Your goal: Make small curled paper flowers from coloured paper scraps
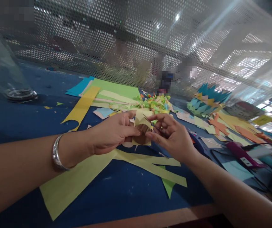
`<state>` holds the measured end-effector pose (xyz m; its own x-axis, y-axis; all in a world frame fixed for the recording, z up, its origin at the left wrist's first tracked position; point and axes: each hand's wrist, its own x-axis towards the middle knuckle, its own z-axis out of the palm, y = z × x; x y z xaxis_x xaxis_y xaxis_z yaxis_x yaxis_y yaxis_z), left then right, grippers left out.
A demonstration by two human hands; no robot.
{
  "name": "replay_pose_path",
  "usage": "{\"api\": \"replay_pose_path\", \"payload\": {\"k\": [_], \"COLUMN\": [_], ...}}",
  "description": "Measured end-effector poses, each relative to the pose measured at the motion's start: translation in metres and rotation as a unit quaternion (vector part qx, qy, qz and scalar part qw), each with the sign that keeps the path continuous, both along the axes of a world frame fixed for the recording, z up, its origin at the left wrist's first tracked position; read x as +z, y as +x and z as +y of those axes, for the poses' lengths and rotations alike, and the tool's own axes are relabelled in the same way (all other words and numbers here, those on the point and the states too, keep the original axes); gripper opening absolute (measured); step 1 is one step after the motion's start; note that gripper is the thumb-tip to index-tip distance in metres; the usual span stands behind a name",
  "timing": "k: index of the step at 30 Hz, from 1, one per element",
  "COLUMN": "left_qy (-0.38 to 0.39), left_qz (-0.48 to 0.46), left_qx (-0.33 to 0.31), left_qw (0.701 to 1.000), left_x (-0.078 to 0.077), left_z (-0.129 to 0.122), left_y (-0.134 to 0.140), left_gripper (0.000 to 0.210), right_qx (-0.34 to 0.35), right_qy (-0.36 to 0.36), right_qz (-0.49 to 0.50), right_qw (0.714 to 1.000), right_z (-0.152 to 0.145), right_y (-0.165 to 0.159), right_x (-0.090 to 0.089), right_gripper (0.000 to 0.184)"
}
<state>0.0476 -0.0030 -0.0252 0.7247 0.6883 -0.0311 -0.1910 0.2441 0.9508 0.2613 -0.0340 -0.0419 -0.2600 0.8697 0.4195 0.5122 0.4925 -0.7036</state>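
Observation:
In the middle of the view my left hand point(121, 129), with a silver bangle at the wrist, pinches a small pale yellow paper piece point(142, 117). Its lower part looks rounded and shaded brown. My right hand point(170, 131) is closed around a thin dark pointed metal tool point(158, 129), whose tip lies against the paper's right side. Whether it is tweezers or scissors I cannot tell. Below both hands lie pale green paper strips point(154, 169), a larger pale green sheet point(79, 183) and a green paper scrap point(169, 185).
A clear glass bottle point(5, 66) stands at the left. Yellow paper point(85, 106), green sheets point(117, 88) and a heap of scraps point(154, 103) lie behind my hands. At the right are a layered paper crown point(208, 99), orange cutouts point(218, 125) and a purple device point(243, 155) with cables.

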Motion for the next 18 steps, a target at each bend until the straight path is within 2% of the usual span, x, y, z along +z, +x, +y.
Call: {"api": "replay_pose_path", "payload": {"k": [3, 10, 18], "left_qy": [0.012, 0.029, -0.002], "left_qz": [-0.012, 0.020, 0.058], "left_qx": [-0.008, 0.039, 0.083], "left_qw": [1.000, 0.999, 0.995], "left_x": [-0.0011, -0.0015, -0.0008], "left_z": [0.0002, 0.0010, 0.0003], "left_y": [-0.0001, 0.0008, 0.0022], "left_gripper": [0.032, 0.027, 0.032], "right_qx": [0.012, 0.044, 0.048], "right_qy": [-0.007, -0.049, -0.063], "right_qz": [-0.004, -0.015, -0.019], "right_qw": [1.000, 0.998, 0.997], "right_z": [0.0002, -0.0018, -0.0039], "right_y": [0.0003, -0.0011, -0.0003], "right_x": [-0.0012, 0.0011, 0.0026], "right_gripper": [0.038, 0.048, 0.051]}}
